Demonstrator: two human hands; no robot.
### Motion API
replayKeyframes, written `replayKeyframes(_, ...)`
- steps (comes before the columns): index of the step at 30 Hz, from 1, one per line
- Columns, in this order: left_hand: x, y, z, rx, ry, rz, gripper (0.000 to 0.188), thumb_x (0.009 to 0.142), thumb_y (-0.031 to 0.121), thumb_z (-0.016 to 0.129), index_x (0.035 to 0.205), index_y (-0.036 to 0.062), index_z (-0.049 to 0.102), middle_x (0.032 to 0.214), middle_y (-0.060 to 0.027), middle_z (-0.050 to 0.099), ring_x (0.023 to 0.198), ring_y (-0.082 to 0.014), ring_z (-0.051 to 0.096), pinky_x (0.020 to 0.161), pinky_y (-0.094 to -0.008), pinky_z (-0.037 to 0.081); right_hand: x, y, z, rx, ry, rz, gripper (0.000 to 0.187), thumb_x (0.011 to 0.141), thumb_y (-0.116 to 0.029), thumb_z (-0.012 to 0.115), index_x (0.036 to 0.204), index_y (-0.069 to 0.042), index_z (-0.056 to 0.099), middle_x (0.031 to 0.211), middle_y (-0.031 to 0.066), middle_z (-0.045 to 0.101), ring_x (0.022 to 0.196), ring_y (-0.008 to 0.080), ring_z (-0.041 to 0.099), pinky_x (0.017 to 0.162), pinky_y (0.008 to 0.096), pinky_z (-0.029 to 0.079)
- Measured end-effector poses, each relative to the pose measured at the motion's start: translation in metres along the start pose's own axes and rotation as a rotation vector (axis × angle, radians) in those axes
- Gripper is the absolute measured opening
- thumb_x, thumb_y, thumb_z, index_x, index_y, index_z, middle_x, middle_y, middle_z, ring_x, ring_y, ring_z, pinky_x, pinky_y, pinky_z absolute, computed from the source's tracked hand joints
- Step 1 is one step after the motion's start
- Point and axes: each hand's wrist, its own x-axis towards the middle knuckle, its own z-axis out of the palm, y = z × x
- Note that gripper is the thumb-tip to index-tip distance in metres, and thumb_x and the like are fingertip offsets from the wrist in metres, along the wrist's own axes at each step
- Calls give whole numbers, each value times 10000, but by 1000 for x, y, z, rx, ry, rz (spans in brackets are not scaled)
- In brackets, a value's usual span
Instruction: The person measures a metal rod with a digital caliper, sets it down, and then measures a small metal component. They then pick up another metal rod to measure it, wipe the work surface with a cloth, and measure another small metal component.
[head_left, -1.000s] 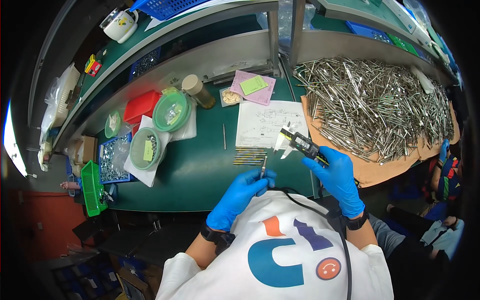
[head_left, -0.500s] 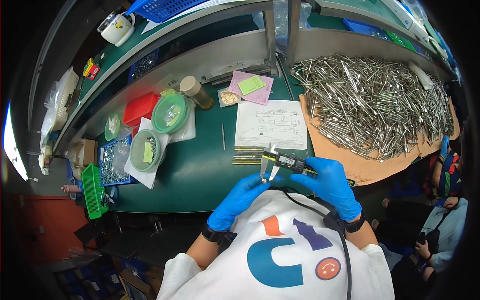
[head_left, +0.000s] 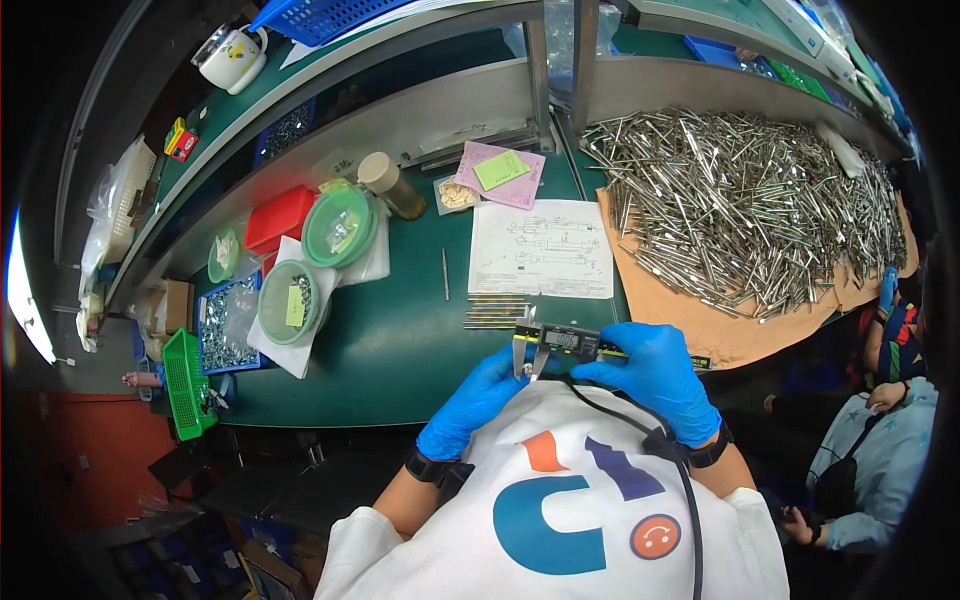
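Observation:
My right hand (head_left: 658,372), in a blue glove, is closed around the beam of a digital caliper (head_left: 572,342). The caliper's jaws point toward my body, close to the table's front edge. My left hand (head_left: 482,392), also gloved in blue, pinches a small shiny metal part (head_left: 529,371) between the jaw tips. Most of that part is hidden by my fingers, so its full shape does not show. Just beyond the caliper lie several thin metal rods (head_left: 494,310) in a row, below a sheet with a technical drawing (head_left: 542,250).
A large heap of metal rods (head_left: 750,205) covers brown paper (head_left: 665,335) at the right. One rod (head_left: 446,275) lies alone mid-table. Green bowls (head_left: 288,332), a red bin (head_left: 282,220) and a jar (head_left: 378,172) stand left. A co-worker (head_left: 870,460) is at the right.
The caliper's jaws have drawn closer together around the small metal part, and the caliper has turned nearly level. My right hand shifted slightly left. The co-worker at the right has changed posture.

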Motion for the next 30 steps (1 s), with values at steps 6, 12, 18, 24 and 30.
replayKeyframes(6, 1, 6, -1, -67, 9, -8, 392, 888, 76, 619, 1268, 46, 526, 1112, -55, 613, 1045, -132, 543, 927, -299, 444, 0, 0, 1, -19, -8, 2, 405, 647, -316, 828, 853, -1, 678, 680, 143, 628, 527, 235, 612, 501, 286, 476)
replayKeyframes(12, 0, 6, 0, -60, 38, 9, 447, 850, 20, 649, 1276, 50, 516, 1124, -52, 612, 1044, -133, 548, 931, -294, 446, 0, 0, 1, -26, -7, 7, 413, 644, -323, 829, 854, -1, 678, 674, 140, 628, 521, 231, 611, 500, 285, 475)
replayKeyframes(18, 1, -3, -4, -51, 70, 47, 384, 852, 29, 650, 1226, 53, 565, 1089, -51, 630, 1017, -129, 563, 918, -290, 456, -1, 1, 4, -40, 1, 5, 392, 669, -318, 818, 855, -4, 675, 673, 137, 628, 527, 241, 613, 499, 289, 474)
replayKeyframes(24, 2, 1, -5, 46, 16, 15, 283, 897, 36, 576, 1180, 37, 591, 1062, -72, 628, 986, -142, 572, 892, -295, 461, -1, 0, 4, -69, -8, -5, 359, 692, -306, 801, 836, -8, 662, 676, 137, 626, 541, 262, 618, 503, 300, 477)
replayKeyframes(30, -1, -1, -3, 92, 34, 23, 272, 906, 46, 568, 1176, 32, 594, 1063, -76, 638, 992, -140, 573, 894, -293, 458, 2, -4, 1, -47, -1, -32, 381, 681, -333, 806, 824, -13, 656, 678, 142, 620, 554, 281, 615, 509, 314, 477)
